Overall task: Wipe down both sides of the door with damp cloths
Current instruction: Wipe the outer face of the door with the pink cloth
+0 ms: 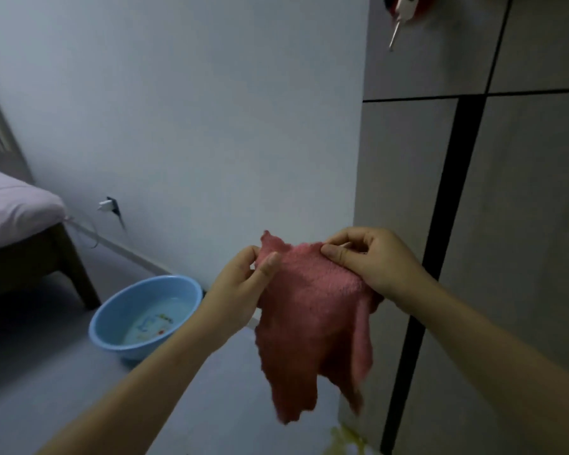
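Pink cloth (309, 310) held up in front of the grey door (523, 224)

A blue basin (112, 323) with shallow water sits on the floor left of the door, near a bed (20, 231); a key (395, 31) hangs high on the door. 2 hands pinch the cloth's top edge: left hand (243, 284) at 1 corner, right hand (372, 257) at the other, the rest hanging

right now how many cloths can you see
1 for sure: the pink cloth, held up by the left hand and right hand beside the door. Others may be out of view.
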Available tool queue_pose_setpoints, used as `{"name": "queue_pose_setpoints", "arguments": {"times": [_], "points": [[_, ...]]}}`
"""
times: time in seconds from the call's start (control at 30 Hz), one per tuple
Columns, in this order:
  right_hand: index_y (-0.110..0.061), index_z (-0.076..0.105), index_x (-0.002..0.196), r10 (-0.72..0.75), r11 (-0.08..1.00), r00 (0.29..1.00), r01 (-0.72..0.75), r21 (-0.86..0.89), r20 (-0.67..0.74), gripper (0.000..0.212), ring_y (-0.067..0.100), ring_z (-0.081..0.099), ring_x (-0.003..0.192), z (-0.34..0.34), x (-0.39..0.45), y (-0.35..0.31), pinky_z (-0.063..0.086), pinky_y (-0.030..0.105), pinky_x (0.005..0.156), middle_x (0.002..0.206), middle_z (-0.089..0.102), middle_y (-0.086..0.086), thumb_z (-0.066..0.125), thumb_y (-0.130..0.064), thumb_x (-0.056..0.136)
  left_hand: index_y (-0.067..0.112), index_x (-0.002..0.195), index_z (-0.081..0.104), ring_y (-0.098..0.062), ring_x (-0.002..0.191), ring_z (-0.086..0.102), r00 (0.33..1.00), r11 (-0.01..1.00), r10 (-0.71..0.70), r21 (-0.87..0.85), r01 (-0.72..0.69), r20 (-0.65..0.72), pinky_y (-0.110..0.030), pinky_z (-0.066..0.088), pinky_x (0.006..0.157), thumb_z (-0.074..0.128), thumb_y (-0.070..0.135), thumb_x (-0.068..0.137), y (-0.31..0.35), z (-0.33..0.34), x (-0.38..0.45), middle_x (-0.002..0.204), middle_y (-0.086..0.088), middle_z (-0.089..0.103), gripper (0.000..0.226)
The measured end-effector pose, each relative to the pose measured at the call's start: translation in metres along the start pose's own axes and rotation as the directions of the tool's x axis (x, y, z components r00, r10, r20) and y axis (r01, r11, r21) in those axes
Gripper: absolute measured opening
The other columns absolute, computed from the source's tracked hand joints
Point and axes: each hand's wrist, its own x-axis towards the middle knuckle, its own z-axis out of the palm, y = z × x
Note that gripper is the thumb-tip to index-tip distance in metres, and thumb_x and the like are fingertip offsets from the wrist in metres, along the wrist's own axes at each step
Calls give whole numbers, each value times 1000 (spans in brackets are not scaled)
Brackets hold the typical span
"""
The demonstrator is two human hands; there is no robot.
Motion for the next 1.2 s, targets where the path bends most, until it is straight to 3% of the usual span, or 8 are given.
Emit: {"name": "queue_pose_setpoints", "arguments": {"times": [0.23,0.33,0.5,0.67,0.77,0.97,1.1,1.2], "points": [[-22,74,89,167,979,979,-179,96,119,20,8,62,54,36,0,60,45,22,39,80,69,0,75,-37,75,5,119,59,-29,88,69,900,897,-301,-227,379,315,-29,57,67,77,0,67,-66,-16,-12,104,-22,69,55],[-30,68,105,249,962,888,-274,10,387,50,12,70,76,41,-11,91,57,27,63,93,71,2,78,-46,58,9,118,63,-30,90,69,901,884,-367,-215,415,229,-31,57,66,80,6,68,-96,-12,-14,107,-20,69,52],[-34,47,129,316,918,665,-395,-40,676,76,24,70,89,52,-35,134,57,33,78,104,70,12,82,-5,69,11,108,65,-21,79,70,921,909,-387,-155,388,35,-28,54,56,71,18,72,-132,0,-18,97,-12,71,37],[-36,49,118,294,894,831,-414,173,473,46,15,67,78,62,-59,168,55,27,73,86,69,3,62,-4,88,22,107,60,-23,75,70,894,894,-443,-106,435,-72,-42,58,57,69,15,84,-153,14,-23,99,-11,69,26],[-47,44,103,351,842,876,-449,298,330,36,11,65,69,68,-69,176,53,27,64,83,65,0,52,-12,96,35,109,55,-21,82,68,906,906,-406,81,416,-121,-31,56,55,73,27,80,-165,20,-26,101,-4,64,35],[-56,49,96,275,957,960,-278,86,43,34,11,66,75,71,-64,182,53,25,53,93,62,-3,64,-27,88,43,100,59,-22,75,68,925,920,-355,124,372,-136,-32,54,50,75,25,79,-183,25,-25,93,-6,65,32],[-39,67,85,296,942,948,-311,128,118,27,9,65,82,67,-63,186,55,24,67,93,62,-10,79,-41,61,27,96,71,-25,71,68,902,900,-432,-60,431,1,-32,53,51,79,27,62,-182,22,-22,97,-14,68,36],[-32,72,78,295,938,936,-322,126,194,29,15,66,93,64,-63,186,55,29,83,105,64,-1,86,-32,53,25,97,73,-16,67,69,901,907,-422,28,421,101,-23,52,55,84,23,49,-181,19,-24,92,-8,72,49]]}}
